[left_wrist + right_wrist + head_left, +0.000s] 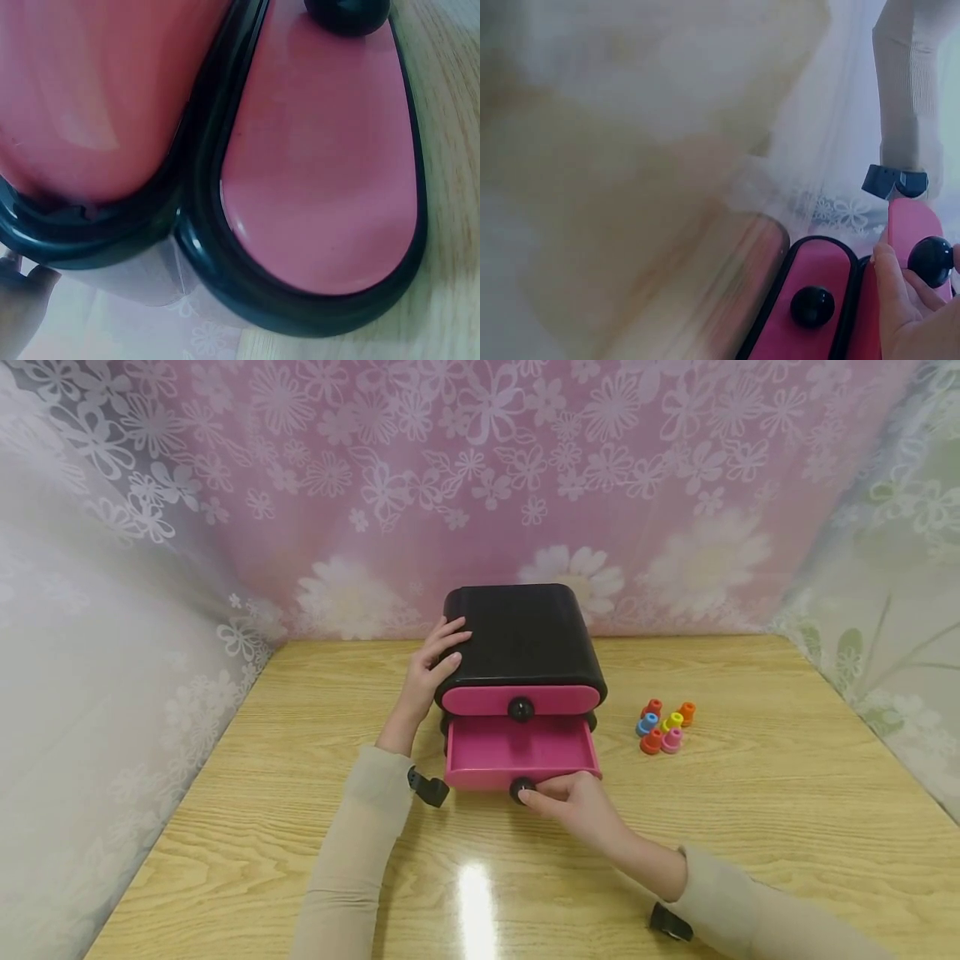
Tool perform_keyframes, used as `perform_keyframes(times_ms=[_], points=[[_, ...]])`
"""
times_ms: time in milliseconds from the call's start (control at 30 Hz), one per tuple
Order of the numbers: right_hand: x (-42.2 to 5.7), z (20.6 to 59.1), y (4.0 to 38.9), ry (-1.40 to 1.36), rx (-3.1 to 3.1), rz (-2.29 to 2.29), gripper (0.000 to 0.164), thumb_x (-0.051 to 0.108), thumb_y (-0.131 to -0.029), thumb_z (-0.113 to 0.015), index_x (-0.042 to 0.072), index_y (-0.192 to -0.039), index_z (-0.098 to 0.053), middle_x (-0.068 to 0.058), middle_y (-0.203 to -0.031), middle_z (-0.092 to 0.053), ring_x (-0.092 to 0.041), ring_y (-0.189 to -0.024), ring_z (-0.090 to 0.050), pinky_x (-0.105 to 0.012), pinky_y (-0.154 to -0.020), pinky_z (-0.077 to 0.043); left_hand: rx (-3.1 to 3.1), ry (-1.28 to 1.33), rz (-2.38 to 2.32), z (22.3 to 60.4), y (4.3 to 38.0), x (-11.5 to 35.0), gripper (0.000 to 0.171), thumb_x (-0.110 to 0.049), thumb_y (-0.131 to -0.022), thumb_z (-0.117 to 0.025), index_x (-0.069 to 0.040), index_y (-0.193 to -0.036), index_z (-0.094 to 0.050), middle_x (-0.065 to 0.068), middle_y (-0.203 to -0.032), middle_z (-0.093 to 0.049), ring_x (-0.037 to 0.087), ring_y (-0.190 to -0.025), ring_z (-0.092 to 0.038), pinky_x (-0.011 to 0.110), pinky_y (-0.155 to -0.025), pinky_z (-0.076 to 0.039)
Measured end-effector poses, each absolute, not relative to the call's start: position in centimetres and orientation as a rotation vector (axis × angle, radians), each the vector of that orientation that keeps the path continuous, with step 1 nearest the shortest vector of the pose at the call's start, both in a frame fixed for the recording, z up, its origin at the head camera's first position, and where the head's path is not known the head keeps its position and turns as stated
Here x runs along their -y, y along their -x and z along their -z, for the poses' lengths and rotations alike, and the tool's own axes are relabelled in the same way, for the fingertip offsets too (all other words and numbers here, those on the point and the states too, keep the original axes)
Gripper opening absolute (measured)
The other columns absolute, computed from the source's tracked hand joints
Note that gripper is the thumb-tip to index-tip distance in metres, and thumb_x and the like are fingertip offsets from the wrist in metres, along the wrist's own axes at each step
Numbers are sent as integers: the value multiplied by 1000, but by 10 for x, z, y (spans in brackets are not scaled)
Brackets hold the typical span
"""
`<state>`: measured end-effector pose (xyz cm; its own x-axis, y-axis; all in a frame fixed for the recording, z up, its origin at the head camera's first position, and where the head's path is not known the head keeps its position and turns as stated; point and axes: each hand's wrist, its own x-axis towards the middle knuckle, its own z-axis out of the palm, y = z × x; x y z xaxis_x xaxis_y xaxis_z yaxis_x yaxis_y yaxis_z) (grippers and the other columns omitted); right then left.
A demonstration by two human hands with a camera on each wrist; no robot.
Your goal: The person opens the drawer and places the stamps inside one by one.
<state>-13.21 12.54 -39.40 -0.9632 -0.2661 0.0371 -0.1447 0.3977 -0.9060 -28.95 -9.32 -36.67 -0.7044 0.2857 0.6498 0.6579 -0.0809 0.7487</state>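
Note:
A black cabinet [517, 631] with pink drawers stands on the wooden table. Its top drawer front [480, 700] is pushed in, while the drawer beneath [480, 747] is pulled out, with nothing visible inside. My right hand [581, 810] pinches the round black knob [930, 262] of that drawer between thumb and fingers. Lower down, another pink drawer front [330, 157] sits flush in its black frame. My left hand [431, 672] rests against the cabinet's left side, its fairly straight fingers reaching onto the top edge. In the left wrist view, only a bit of that hand shows at the lower left.
Several small coloured pegs [662, 727] in red, blue, yellow, orange and pink stand grouped right of the cabinet. A flowered curtain [465, 485] hangs behind the table [787, 777] and at both sides. Black wrist cameras hang by both sleeves.

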Motion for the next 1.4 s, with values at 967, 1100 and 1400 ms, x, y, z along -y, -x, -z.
perform_keyframes(times_ms=[967,1100,1400], points=[[-125,393,116,364,-2568,1578,21,22,-79,-66,2,-80,-72,-4,-73,-66,-5,-65,-53,-22,-58,-46,1925,1037,1885,360,279,92,35,1,-85,-45,15,-118,-48,22,-135,-34,27,-133,-8,37,-105,-12],[-126,395,116,381,-2557,1585,24,28,-78,-66,4,-80,-72,-5,-74,-67,-7,-66,-55,-23,-58,-46,1912,1042,1893,366,287,93,42,-16,-87,-49,11,-119,-49,17,-136,-35,23,-133,-9,37,-105,-12],[-127,392,116,392,-2520,1539,27,28,-80,-64,3,-86,-71,-5,-80,-67,-10,-74,-58,-23,-63,-47,1923,1034,1882,365,288,93,54,-32,-86,-52,10,-119,-50,16,-136,-35,28,-133,-7,41,-104,-11]])
